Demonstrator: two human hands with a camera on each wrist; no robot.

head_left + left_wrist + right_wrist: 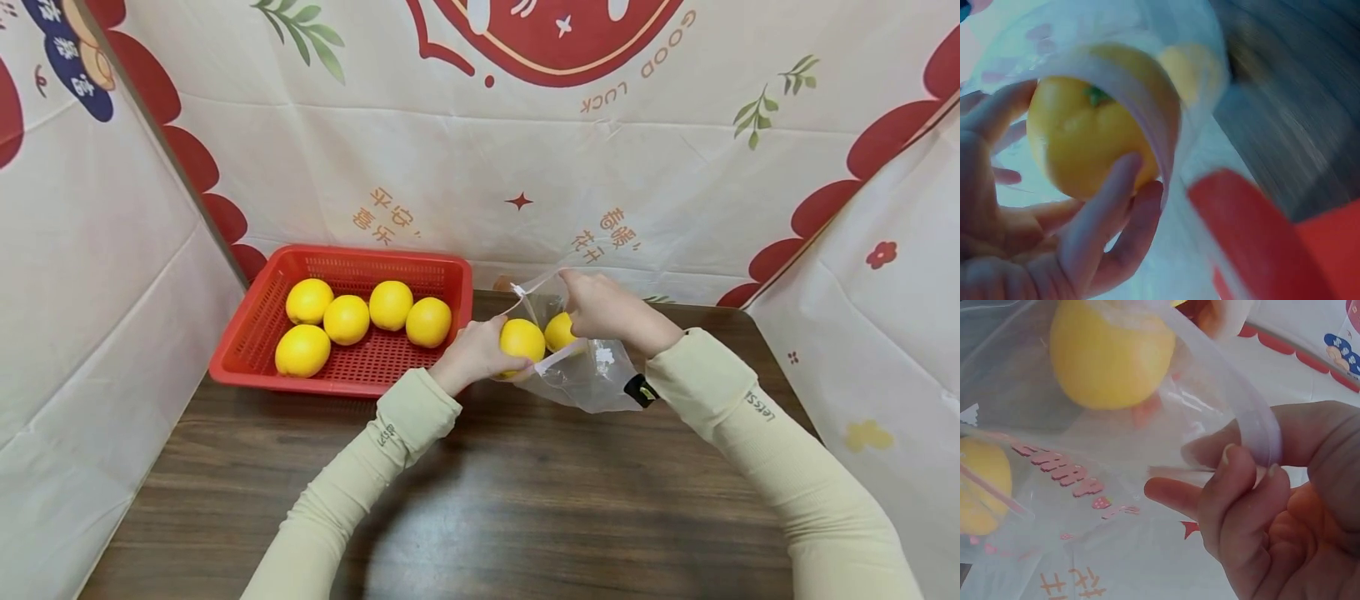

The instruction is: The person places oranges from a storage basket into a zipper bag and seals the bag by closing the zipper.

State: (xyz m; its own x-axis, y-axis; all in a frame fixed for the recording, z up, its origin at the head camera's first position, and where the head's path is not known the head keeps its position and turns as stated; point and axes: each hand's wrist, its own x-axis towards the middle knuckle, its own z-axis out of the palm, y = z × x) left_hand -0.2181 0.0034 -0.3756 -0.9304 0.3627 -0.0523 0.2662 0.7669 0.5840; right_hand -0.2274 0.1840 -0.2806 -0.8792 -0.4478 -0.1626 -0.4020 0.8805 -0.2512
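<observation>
My left hand (471, 353) grips a yellow orange (522, 339) at the mouth of a clear plastic zip bag (600, 390). In the left wrist view, the orange (1088, 140) shows its green stem end, and the bag's rim crosses over it beside my thumb. My right hand (609, 310) pinches the bag's edge on the far side and holds the mouth apart. Seen from the right wrist, its fingers (1235, 506) are curled round that rim. A second orange (559, 332) lies inside the bag, partly hidden by my right hand in the head view.
To the left on the dark wooden table (525, 508) stands a red plastic basket (337, 387) with several oranges (303, 351) in it. Printed white cloth (480, 167) hangs at the back and both sides. A black band (640, 390) shows near my right wrist.
</observation>
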